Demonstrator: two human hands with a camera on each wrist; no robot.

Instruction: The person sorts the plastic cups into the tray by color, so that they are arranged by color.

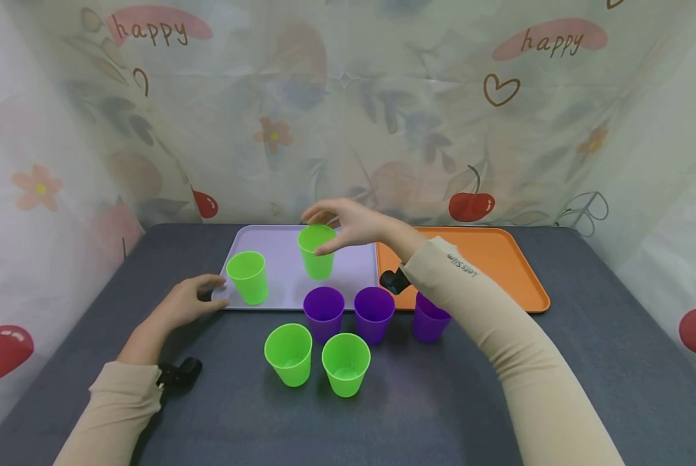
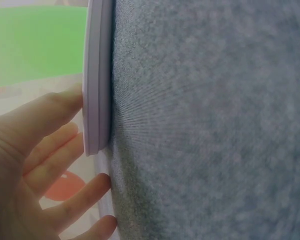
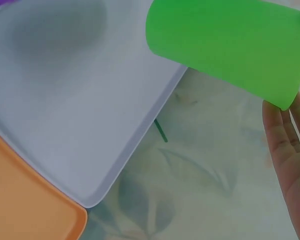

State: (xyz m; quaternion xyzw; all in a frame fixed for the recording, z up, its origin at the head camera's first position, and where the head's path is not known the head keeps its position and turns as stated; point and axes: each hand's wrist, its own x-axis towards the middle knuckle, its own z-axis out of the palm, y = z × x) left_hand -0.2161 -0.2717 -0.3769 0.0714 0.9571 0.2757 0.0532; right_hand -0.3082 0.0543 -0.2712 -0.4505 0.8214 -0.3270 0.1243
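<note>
Over the lavender tray [image 1: 284, 241], my right hand [image 1: 350, 223] pinches a green cup [image 1: 317, 259] by its rim. The right wrist view shows fingertips at the rim of this cup [image 3: 225, 47], which is above the tray surface. A second green cup [image 1: 249, 278] stands on the tray's left part. Beside it, my left hand [image 1: 191, 301] rests at the tray's front left corner with its fingers loosely spread. In the left wrist view, the thumb [image 2: 50, 107] lies against the tray edge [image 2: 97, 75] and other fingertips reach the table.
An orange tray [image 1: 476, 259] adjoins the lavender one on the right. Purple cups [image 1: 374, 323] stand in a row before the trays, one partly behind my right sleeve. Nearer are two green cups [image 1: 346, 372] on the dark table [image 1: 237, 421]. A printed curtain [image 1: 348, 129] hangs behind.
</note>
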